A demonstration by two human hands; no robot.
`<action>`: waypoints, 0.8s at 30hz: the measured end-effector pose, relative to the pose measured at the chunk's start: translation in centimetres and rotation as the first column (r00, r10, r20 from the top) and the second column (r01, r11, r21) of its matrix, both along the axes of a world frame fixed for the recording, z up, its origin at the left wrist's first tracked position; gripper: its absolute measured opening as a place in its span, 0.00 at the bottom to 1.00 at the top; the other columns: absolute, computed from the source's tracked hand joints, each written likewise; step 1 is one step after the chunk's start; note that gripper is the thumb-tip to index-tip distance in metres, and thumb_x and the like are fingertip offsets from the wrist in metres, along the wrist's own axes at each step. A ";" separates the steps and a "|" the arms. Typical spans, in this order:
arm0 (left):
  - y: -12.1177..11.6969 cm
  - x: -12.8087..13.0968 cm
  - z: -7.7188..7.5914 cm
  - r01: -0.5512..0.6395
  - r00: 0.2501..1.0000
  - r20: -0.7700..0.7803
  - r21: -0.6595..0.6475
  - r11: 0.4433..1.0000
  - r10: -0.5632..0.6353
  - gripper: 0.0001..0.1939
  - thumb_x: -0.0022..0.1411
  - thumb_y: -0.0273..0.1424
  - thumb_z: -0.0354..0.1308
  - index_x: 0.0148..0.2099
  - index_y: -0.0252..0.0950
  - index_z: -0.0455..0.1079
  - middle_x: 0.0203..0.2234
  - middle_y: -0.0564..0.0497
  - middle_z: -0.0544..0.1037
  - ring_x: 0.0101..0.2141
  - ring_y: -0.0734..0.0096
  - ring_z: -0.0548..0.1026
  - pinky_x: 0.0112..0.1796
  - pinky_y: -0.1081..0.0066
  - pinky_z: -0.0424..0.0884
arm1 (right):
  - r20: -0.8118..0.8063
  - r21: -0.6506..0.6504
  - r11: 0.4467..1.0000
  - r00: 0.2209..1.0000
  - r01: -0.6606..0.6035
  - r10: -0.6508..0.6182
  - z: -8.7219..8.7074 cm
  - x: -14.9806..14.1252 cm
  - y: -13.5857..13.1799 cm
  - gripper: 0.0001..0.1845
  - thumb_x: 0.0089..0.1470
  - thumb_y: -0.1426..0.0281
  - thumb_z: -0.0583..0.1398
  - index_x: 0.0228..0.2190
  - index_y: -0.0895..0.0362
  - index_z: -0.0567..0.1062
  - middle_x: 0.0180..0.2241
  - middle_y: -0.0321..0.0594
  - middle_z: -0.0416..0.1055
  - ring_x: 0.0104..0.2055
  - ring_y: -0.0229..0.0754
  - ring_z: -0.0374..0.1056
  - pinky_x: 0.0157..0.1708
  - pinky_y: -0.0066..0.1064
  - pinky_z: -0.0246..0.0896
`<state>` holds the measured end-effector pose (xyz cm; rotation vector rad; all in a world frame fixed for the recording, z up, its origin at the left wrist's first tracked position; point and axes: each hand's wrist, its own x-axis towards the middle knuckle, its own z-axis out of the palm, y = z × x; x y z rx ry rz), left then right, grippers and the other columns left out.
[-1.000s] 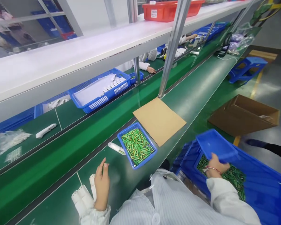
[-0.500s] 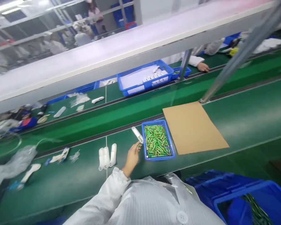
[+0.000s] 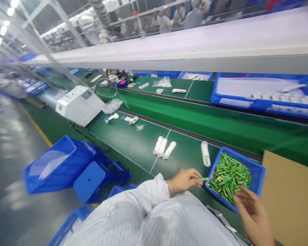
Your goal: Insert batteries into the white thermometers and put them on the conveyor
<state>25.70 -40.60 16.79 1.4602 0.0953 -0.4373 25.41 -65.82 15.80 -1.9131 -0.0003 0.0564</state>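
My left hand (image 3: 185, 180) is closed in a pinch on a green battery (image 3: 203, 178), just left of a blue tray (image 3: 259, 177). Many loose green batteries (image 3: 231, 174) with gold-coloured ends fill much of that tray. Over its near right part reaches my right hand (image 3: 256, 215), thumb and fingers slightly apart, fingertips at the batteries; I see nothing held in it. A white elongated casing (image 3: 205, 153) lies beyond my left hand, with something green in its lower end. Further left, three similar white casings (image 3: 162, 147) lie side by side.
Brown cardboard (image 3: 290, 198) lies right of the tray. Along the green bench to the left are small plastic bits (image 3: 140, 127), a clear bag (image 3: 112, 106) and a white machine (image 3: 79, 105). Blue bins (image 3: 51, 167) stand on the floor. A white shelf (image 3: 184, 63) runs overhead.
My view has swung left. My right hand has come into view over the battery tray. My left hand, still pinching a green battery, is now beside the tray's near left corner.
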 end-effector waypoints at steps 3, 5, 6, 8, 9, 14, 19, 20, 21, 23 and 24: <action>2.5 -1.1 0.6 0.089 0.993 0.068 0.063 0.994 -0.093 0.17 0.51 0.40 0.61 0.40 0.33 0.69 0.29 0.49 0.78 0.34 0.69 0.76 0.37 0.72 0.69 | -0.192 0.168 0.935 0.920 -0.312 0.342 0.1 1.2 7.1 0.24 0.44 0.56 0.63 0.42 0.55 0.71 0.38 0.45 0.73 0.35 0.43 0.71 0.36 0.32 0.70; 4.5 -1.7 0.9 0.128 0.985 0.098 0.129 0.983 -0.141 0.17 0.51 0.41 0.61 0.39 0.35 0.70 0.28 0.52 0.78 0.35 0.71 0.76 0.37 0.74 0.68 | -0.281 0.203 0.892 0.849 -0.403 0.447 0.0 1.7 10.4 0.21 0.42 0.56 0.64 0.35 0.56 0.74 0.31 0.43 0.75 0.31 0.42 0.71 0.32 0.30 0.70; 5.5 -2.0 0.9 0.130 0.985 0.097 0.155 0.979 -0.146 0.16 0.51 0.41 0.61 0.38 0.35 0.70 0.28 0.53 0.77 0.34 0.72 0.76 0.36 0.75 0.67 | -0.311 0.212 0.879 0.823 -0.428 0.475 0.0 2.0 11.6 0.19 0.41 0.56 0.65 0.33 0.56 0.75 0.28 0.42 0.75 0.29 0.42 0.71 0.30 0.29 0.70; 7.5 -2.4 0.6 0.074 0.993 0.072 0.238 0.968 -0.094 0.16 0.49 0.42 0.63 0.36 0.35 0.71 0.26 0.53 0.77 0.32 0.72 0.75 0.34 0.76 0.67 | -0.350 0.268 0.855 0.781 -0.445 0.517 0.2 2.6 13.6 0.17 0.39 0.57 0.66 0.29 0.56 0.75 0.28 0.42 0.75 0.27 0.41 0.71 0.29 0.29 0.70; 8.5 -2.6 0.4 0.026 0.997 0.068 0.298 0.954 -0.048 0.17 0.48 0.43 0.63 0.35 0.35 0.71 0.26 0.53 0.77 0.31 0.71 0.75 0.34 0.75 0.67 | -0.365 0.323 0.847 0.770 -0.422 0.523 0.4 3.0 14.4 0.16 0.40 0.57 0.66 0.26 0.56 0.75 0.30 0.43 0.75 0.28 0.41 0.71 0.31 0.31 0.70; 14.0 -3.0 -1.2 -0.290 0.957 0.206 0.666 0.687 0.204 0.32 0.44 0.44 0.66 0.50 0.36 0.67 0.48 0.45 0.71 0.50 0.61 0.67 0.51 0.64 0.61 | -0.466 0.550 0.835 0.824 -0.014 0.321 1.3 5.6 15.5 0.19 0.34 0.59 0.69 0.17 0.57 0.66 0.35 0.41 0.76 0.32 0.42 0.73 0.34 0.35 0.71; 15.5 -1.4 -3.2 -0.095 0.983 0.017 0.898 0.429 0.181 0.44 0.45 0.51 0.61 0.62 0.40 0.55 0.62 0.43 0.51 0.60 0.47 0.49 0.56 0.51 0.51 | -0.593 0.402 0.868 0.805 0.292 0.004 1.2 8.1 9.8 0.18 0.26 0.67 0.69 0.22 0.56 0.68 0.23 0.38 0.75 0.22 0.37 0.69 0.22 0.26 0.67; 14.9 -0.7 -3.6 -0.046 0.990 -0.010 0.916 0.399 0.138 0.44 0.45 0.53 0.60 0.62 0.43 0.54 0.64 0.45 0.47 0.61 0.43 0.45 0.56 0.46 0.48 | -0.596 0.393 0.864 0.803 0.316 -0.023 1.2 8.3 8.4 0.18 0.25 0.68 0.68 0.23 0.56 0.68 0.21 0.37 0.74 0.21 0.37 0.69 0.21 0.25 0.66; 14.1 0.0 -4.0 -0.004 0.995 -0.033 0.930 0.367 0.094 0.45 0.44 0.54 0.59 0.63 0.46 0.53 0.64 0.47 0.44 0.61 0.40 0.41 0.55 0.41 0.43 | -0.594 0.394 0.857 0.804 0.331 -0.038 1.3 8.4 7.1 0.18 0.25 0.69 0.67 0.23 0.56 0.68 0.20 0.36 0.74 0.20 0.36 0.68 0.20 0.25 0.66; 12.3 1.7 -4.9 0.066 0.996 -0.080 0.950 0.305 0.034 0.46 0.44 0.57 0.57 0.63 0.51 0.50 0.65 0.49 0.38 0.61 0.34 0.34 0.52 0.33 0.37 | -0.578 0.407 0.842 0.814 0.354 -0.062 1.3 8.1 4.9 0.18 0.24 0.70 0.67 0.22 0.56 0.67 0.20 0.34 0.73 0.20 0.35 0.66 0.19 0.23 0.64; 11.6 2.5 -5.4 0.093 0.994 -0.104 0.958 0.273 0.028 0.46 0.45 0.57 0.56 0.64 0.52 0.48 0.65 0.50 0.36 0.61 0.32 0.33 0.51 0.32 0.36 | -0.570 0.411 0.834 0.818 0.368 -0.080 1.3 7.7 4.0 0.18 0.23 0.70 0.67 0.22 0.56 0.67 0.20 0.34 0.73 0.20 0.34 0.66 0.19 0.23 0.64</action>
